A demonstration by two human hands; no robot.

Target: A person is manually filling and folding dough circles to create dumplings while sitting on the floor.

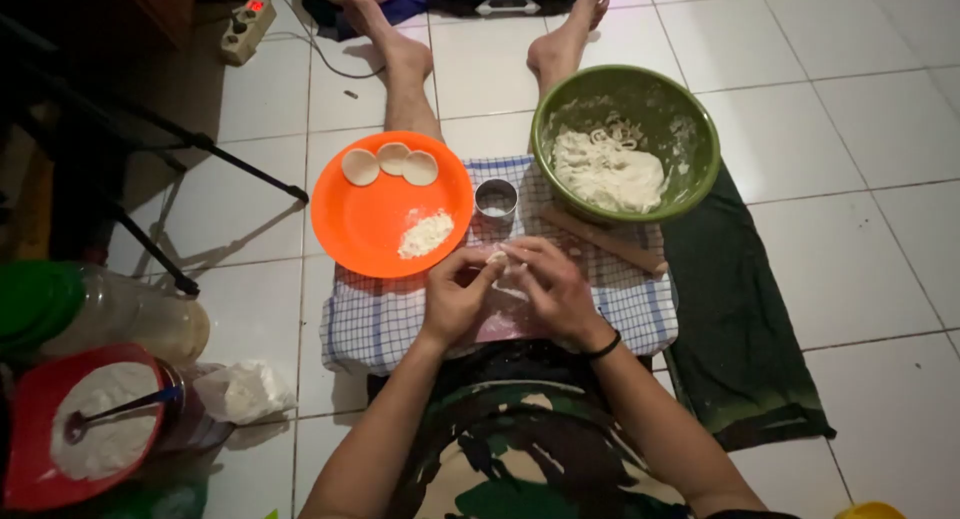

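Three round white dough discs (391, 163) are counted on one orange plastic plate (365, 229), upper centre; one green bowl (700, 129), upper right.

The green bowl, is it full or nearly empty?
Partly full. The green bowl holds a mound of white dough covering about half its bottom; the smeared inner walls show above it.

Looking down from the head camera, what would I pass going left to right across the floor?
Red bowl of flour → white bag → orange plate → left hand → metal ring cutter → right hand → green bowl of dough.
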